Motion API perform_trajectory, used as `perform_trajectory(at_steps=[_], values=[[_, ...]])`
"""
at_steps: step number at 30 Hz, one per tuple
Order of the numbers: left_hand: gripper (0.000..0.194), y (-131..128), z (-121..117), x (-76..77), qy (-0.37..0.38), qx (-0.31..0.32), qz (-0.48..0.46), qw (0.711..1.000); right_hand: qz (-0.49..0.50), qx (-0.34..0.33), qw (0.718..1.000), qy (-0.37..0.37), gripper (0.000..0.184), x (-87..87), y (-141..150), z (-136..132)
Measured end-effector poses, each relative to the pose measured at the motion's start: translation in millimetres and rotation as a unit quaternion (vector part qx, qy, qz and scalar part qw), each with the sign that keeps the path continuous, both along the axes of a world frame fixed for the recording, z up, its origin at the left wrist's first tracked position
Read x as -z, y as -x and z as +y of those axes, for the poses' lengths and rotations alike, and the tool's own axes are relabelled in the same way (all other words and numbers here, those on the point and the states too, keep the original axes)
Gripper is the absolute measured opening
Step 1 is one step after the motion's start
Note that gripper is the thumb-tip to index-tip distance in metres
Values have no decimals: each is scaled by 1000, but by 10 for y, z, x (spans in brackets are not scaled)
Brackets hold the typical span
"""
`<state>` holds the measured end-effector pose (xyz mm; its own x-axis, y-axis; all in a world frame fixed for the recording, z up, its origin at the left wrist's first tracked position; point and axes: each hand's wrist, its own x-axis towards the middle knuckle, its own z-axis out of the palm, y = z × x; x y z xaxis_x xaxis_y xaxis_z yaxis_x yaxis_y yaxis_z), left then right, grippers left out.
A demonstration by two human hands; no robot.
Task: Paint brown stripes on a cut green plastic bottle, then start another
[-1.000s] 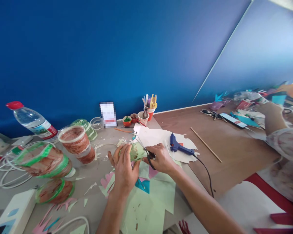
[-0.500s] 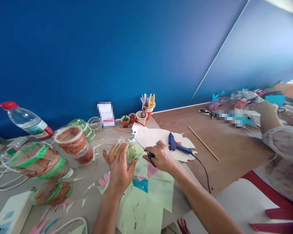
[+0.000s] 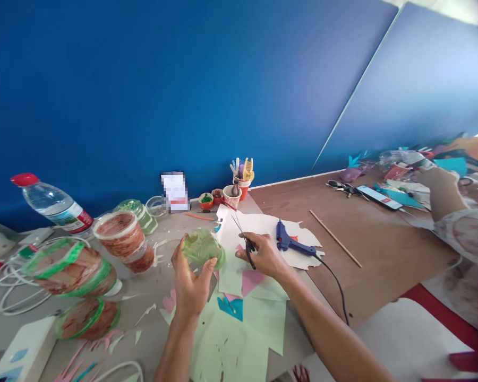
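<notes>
Left fingers (image 3: 208, 270) grip a green-smeared clear cup (image 3: 203, 248); right fingers hold open scissors (image 3: 247, 245).

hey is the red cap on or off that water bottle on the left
On: the red cap sits over the clear bottle's neck.

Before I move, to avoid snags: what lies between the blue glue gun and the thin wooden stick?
The head view shows ragged white paper, then bare brown tabletop; the black cord bends toward the camera.
</notes>
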<state>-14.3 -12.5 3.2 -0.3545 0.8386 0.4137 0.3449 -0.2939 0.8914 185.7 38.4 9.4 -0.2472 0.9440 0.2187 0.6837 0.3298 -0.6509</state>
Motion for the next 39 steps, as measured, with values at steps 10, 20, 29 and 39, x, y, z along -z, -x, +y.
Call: perform_trajectory(at_steps=[10, 20, 29, 39], values=[[33, -28, 68, -5, 71, 87, -405, 907, -149, 73, 986, 17, 63, 47, -28, 16], [38, 31, 80, 46, 119, 104, -472, 867, -190, 59, 980, 24, 57, 53, -31, 15], [44, 11, 44, -25, 136, 121, -500, 847, -224, -12, 973, 59, 76, 113, -63, -11], [39, -31, 23, -99, 131, 147, -483, 853, -209, -90, 971, 81, 75, 109, -122, -20]])
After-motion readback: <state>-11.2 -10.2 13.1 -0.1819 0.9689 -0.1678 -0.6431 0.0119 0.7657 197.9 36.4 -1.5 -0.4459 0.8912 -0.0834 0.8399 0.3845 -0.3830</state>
